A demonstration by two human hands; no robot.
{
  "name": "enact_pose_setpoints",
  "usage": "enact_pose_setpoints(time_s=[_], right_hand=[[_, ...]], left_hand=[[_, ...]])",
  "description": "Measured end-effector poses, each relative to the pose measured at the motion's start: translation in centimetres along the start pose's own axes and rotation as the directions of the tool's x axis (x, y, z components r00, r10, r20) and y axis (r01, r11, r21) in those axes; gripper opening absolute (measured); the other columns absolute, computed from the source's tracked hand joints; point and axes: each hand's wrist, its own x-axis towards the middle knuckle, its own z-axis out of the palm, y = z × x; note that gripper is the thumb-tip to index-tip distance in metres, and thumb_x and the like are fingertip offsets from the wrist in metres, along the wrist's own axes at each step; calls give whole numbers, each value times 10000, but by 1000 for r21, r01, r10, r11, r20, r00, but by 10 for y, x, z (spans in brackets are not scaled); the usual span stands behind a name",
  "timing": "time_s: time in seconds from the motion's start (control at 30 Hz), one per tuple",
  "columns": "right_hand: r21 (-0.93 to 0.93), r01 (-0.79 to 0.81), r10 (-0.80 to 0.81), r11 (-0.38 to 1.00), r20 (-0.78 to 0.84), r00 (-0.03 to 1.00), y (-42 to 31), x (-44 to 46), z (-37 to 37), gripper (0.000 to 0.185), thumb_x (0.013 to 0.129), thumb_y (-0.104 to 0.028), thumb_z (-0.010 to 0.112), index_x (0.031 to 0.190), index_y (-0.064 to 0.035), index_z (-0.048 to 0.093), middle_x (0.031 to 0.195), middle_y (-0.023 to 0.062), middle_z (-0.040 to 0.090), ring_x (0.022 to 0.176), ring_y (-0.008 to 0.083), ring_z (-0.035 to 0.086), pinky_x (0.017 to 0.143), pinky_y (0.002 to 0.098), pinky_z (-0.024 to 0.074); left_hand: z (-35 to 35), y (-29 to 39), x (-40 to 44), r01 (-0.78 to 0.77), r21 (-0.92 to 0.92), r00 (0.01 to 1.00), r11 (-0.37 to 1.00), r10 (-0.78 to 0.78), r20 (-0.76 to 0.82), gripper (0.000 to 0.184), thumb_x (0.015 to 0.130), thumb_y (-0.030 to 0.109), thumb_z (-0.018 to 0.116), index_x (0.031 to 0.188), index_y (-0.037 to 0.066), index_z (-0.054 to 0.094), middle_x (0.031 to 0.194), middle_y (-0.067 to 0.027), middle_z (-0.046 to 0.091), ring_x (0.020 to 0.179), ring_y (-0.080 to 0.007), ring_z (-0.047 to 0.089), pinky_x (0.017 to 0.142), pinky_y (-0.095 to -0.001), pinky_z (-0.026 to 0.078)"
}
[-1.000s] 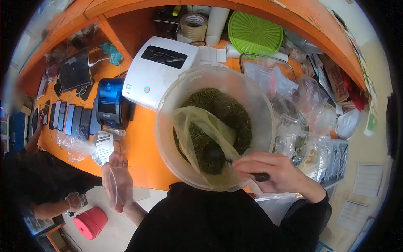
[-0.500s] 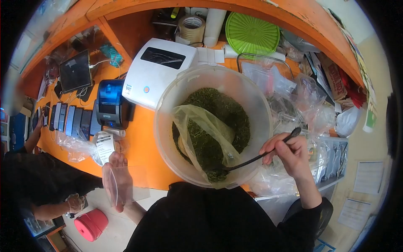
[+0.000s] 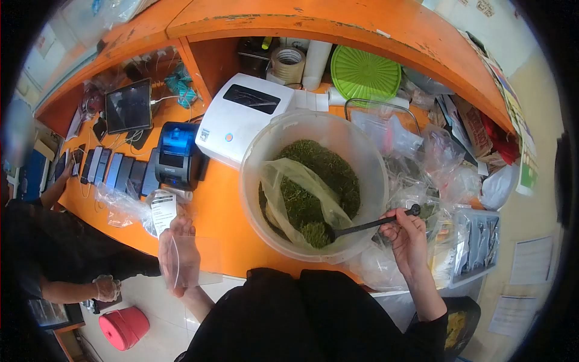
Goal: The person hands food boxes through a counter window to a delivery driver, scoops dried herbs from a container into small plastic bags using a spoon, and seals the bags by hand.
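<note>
A large translucent tub (image 3: 252, 199) holds shredded green herbs (image 3: 329, 158), with a clear plastic bag (image 3: 278, 176) draped inside it. My right hand (image 3: 408, 241) grips the handle end of a black spoon (image 3: 367, 225) at the tub's right side. A heap of the herbs lies on the spoon's bowl, near the tub's front wall. To the left of the tub, my left hand (image 3: 179, 256) holds a small clear plastic pouch (image 3: 188, 260). The pouch appears flat, and the fingers show through it.
Behind the tub stand a white label printer (image 3: 244, 117) and a green lid (image 3: 366, 75). A small blue-black printer (image 3: 177, 158) and several phones (image 3: 122, 172) are left. Plastic bags (image 3: 443, 151) crowd the right. Another person's gloved hand (image 3: 107, 288) is above a red bucket (image 3: 124, 327).
The spoon's bowl has come up with a heap of herbs on it, and its handle lies flatter. My left hand still holds the pouch. The whole view has shifted slightly.
</note>
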Motion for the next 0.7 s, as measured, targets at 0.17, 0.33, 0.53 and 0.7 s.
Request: enact_pose_setpoints(time_s=[0.17, 0.33, 0.53, 0.7], right_hand=[[64, 32, -29, 997, -43, 999, 11, -9, -2, 216, 904, -137, 493, 885, 63, 572, 842, 156, 622, 715, 198, 642, 662, 259, 535], [111, 35, -31, 993, -42, 999, 16, -13, -2, 203, 899, -132, 501, 885, 58, 572, 855, 142, 620, 715, 188, 641, 670, 257, 534], [137, 72, -64, 988, -64, 996, 17, -15, 2, 203, 897, -127, 504, 864, 56, 583, 887, 139, 616, 731, 186, 644, 677, 248, 532], [93, 87, -83, 992, -41, 996, 16, -10, 0, 214, 902, -134, 498, 878, 63, 577, 880, 145, 617, 747, 196, 646, 670, 245, 532]], left_hand=[[-11, 0, -6, -1, -43, 1000, 999, 2, 27, 1075, 386, 589, 819, 1274, 119, 438, 1304, -192, 327, 1238, -307, 310, 1018, -405, 211], [-9, 1, -10, -14, -51, 1000, 999, 13, -19, 1094, 385, 587, 818, 1283, 107, 422, 1311, -193, 321, 1246, -314, 303, 1022, -412, 207], [-10, 2, -4, -19, -32, 996, 999, 21, 87, 1052, 409, 556, 820, 1270, 103, 421, 1323, -186, 320, 1250, -307, 301, 1036, -413, 175], [-1, 2, 2, -41, -36, 988, 999, 46, 146, 991, 444, 533, 805, 1259, 110, 432, 1290, -171, 361, 1251, -292, 299, 1041, -417, 161]])
